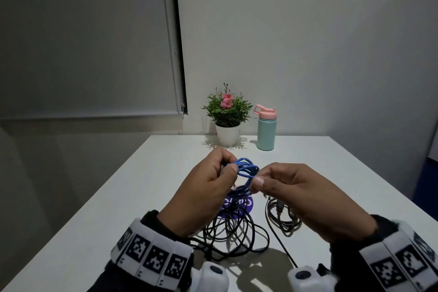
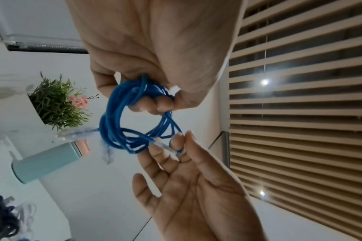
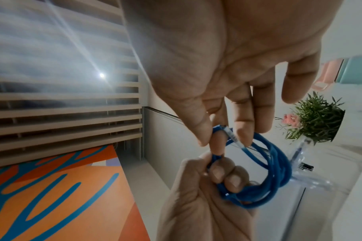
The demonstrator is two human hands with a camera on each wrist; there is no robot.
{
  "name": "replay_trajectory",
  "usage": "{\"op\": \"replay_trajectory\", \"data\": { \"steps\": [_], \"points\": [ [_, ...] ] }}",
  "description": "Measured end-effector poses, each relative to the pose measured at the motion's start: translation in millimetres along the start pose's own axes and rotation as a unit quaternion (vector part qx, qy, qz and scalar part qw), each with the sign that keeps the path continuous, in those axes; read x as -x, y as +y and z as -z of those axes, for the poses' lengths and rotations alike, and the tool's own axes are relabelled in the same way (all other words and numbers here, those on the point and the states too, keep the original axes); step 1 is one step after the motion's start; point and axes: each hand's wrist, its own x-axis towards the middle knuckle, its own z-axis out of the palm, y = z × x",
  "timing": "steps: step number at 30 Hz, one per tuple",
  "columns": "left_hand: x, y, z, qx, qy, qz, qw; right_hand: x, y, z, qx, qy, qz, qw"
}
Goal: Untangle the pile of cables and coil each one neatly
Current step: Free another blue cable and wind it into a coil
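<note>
Two hands coiling a blue cable point(image 1: 246, 169) at frame centre.
Left hand point(image 1: 208, 187) grips the coil; right hand point(image 1: 291, 194) pinches its plug end. A loosened pinch could spring the loops open.

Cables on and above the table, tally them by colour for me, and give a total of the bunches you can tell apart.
Blue cable, coiled, held by left hand and right hand: 1
Black bunch on the table: 1
Grey bunch on the table: 1
Total: 3 bunches; strands inside the black one cannot be counted.

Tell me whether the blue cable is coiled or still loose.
Coiled: the blue cable forms stacked loops gripped by the left hand, while the right hand pinches its clear plug end.
</note>
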Motion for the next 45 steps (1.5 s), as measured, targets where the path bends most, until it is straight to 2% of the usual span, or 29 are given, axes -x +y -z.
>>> {"op": "replay_trajectory", "data": {
  "steps": [4, 11, 14, 17, 20, 22, 24, 27, 31, 35, 37, 40, 41, 43, 45],
  "points": [
    [0.1, -1.5, -0.7, -0.086, 0.011, -0.019, 0.996, -0.7, 1.1, -4.1, 0.0, 0.006, -0.003, 1.0],
    [0.9, -2.3, -2.4, -0.078, -0.011, -0.016, 0.997, -0.8, 0.8, -3.6, -0.032, -0.007, 0.009, 0.999],
    [1.0, -0.6, -0.1, -0.036, -0.009, -0.002, 0.999, -1.0, 2.5, -0.8, -0.044, -0.013, 0.009, 0.999],
    [1.5, 1.9, 2.8, -0.014, -0.048, 0.025, 0.998, -0.2, 0.1, 6.3, 0.025, -0.007, 0.053, 0.998],
    [3.3, 2.3, 3.7, -0.04, -0.098, 0.031, 0.994, 0.0, -1.6, 10.7, 0.059, 0.021, 0.101, 0.993],
    [3.6, 2.5, 4.3, 0.005, -0.11, 0.025, 0.994, -1.8, 0.4, 12.8, 0.037, 0.027, 0.107, 0.993],
    [3.2, 3.5, 3.0, 0.102, -0.116, 0.021, 0.988, -4.2, 3.9, 13.3, -0.005, 0.016, 0.109, 0.994],
    [3.5, 1.2, -3.6, 0.171, -0.087, 0.005, 0.981, -6.8, 8.1, 4.1, -0.061, 0.011, 0.109, 0.992],
    [2.2, -7.4, -12.1, 0.167, -0.059, 0.013, 0.984, -10.2, 16.4, -7.4, -0.127, 0.017, 0.039, 0.991],
    [0.1, -11.1, -17.9, 0.186, -0.027, 0.02, 0.982, -9.4, 17.2, -7.2, -0.084, 0.03, 0.017, 0.996],
    [0.2, -10.4, -19.2, 0.161, -0.01, 0.019, 0.987, -8.3, 13.0, -10.0, -0.041, 0.091, 0.042, 0.994],
    [-0.8, -10.6, -18.3, 0.122, 0.026, 0.011, 0.992, -1.1, 2.1, -15.7, -0.008, 0.249, 0.134, 0.959],
    [-1.7, -10.9, -17.9, 0.112, 0.037, 0.009, 0.993, 2.9, -2.3, -17.0, -0.003, 0.262, 0.171, 0.95],
    [-3.3, -10.4, -16.8, 0.102, 0.051, 0.012, 0.993, 9.3, -10.5, -21.5, 0.056, 0.216, 0.211, 0.952],
    [-4.2, -11.6, -13.8, 0.117, 0.056, 0.017, 0.991, 8.1, -10.7, -26.0, 0.153, 0.161, 0.191, 0.956]
  ]
}}
